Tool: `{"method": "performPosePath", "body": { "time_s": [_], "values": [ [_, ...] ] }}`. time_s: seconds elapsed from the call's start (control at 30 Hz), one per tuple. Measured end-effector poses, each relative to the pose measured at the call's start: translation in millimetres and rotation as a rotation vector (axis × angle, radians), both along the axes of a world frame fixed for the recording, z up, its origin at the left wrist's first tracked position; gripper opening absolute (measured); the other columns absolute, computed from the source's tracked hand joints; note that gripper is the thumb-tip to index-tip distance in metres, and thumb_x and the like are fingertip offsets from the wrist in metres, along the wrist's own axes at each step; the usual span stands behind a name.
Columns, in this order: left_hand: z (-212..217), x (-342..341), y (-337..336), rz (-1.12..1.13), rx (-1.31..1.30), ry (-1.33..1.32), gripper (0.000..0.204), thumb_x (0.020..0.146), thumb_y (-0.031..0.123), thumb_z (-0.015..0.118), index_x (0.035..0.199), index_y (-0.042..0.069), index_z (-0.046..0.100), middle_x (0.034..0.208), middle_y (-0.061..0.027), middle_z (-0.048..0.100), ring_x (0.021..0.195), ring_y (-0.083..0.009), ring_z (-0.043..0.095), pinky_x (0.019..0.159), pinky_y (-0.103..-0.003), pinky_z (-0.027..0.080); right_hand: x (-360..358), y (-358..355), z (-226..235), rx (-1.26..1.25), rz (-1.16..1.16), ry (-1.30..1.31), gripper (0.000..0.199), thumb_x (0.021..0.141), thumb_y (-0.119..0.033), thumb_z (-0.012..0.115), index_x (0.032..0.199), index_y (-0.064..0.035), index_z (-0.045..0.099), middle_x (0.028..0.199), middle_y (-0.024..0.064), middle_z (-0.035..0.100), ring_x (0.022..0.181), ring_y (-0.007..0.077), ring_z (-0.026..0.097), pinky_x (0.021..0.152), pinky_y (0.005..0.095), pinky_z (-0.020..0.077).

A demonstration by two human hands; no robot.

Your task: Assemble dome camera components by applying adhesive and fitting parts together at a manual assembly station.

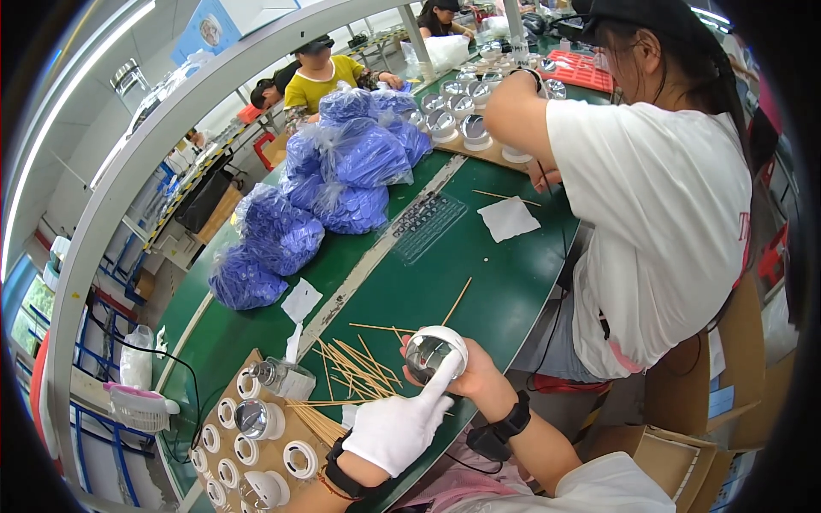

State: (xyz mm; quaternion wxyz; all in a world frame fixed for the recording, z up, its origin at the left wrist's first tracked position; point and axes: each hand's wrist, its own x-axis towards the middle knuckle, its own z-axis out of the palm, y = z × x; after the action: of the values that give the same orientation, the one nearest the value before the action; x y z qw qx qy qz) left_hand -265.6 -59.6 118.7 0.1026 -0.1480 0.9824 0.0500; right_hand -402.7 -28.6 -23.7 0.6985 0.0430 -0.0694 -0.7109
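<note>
My right hand (481, 369), bare, is closed around a dome cover (434, 352) with a white ring and a clear, shiny dome, lifted over the near edge of the green table. My left hand (395, 430) wears a white glove. Its index finger is stretched out and rests on the dome's front; the other fingers are partly hidden. Thin wooden sticks (355, 372) lie loose just beyond the glove, beside a clear glass bottle (282, 378). At the left, a cardboard sheet (299, 425) carries several white rings and another shiny dome cover (259, 420).
Blue plastic bags (351, 162) are heaped along the table's far left. White paper pieces (509, 220) lie on the green tabletop (419, 291). A co-worker in a white shirt (650, 214) sits close at my right, near more dome covers (462, 104). Open cardboard boxes (667, 462) stand at lower right.
</note>
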Motion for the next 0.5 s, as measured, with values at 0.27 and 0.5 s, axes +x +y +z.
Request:
{"method": "performPosePath", "body": {
  "time_s": [0.27,0.5],
  "values": [
    [15.3,8.1,1.7,-0.091,0.011,0.179,0.052,0.093,0.033,0.05,0.14,0.014,0.037,0.044,-0.0061,0.049,0.04,-0.0248,0.054,0.04,-0.036,0.042,-0.7,0.7,-4.4,-0.015,-0.007,-0.03,0.038,0.095,-0.02,0.038,0.117,0.0072,0.052,0.113,0.0209,0.058,0.103,0.0324,0.057,0.091,0.0481,0.0465],
    [-0.9,14.3,-1.2,-0.166,-0.108,0.498,0.069,0.074,0.001,0.052,0.138,0.022,0.042,0.041,0.0026,0.036,0.031,-0.0142,0.043,0.034,-0.03,0.036,-0.7,-0.3,-3.6,-0.031,-0.023,0.001,0.039,0.095,-0.021,0.037,0.118,0.0075,0.051,0.113,0.0221,0.058,0.103,0.0329,0.057,0.092,0.0482,0.0454]
  ]
}}
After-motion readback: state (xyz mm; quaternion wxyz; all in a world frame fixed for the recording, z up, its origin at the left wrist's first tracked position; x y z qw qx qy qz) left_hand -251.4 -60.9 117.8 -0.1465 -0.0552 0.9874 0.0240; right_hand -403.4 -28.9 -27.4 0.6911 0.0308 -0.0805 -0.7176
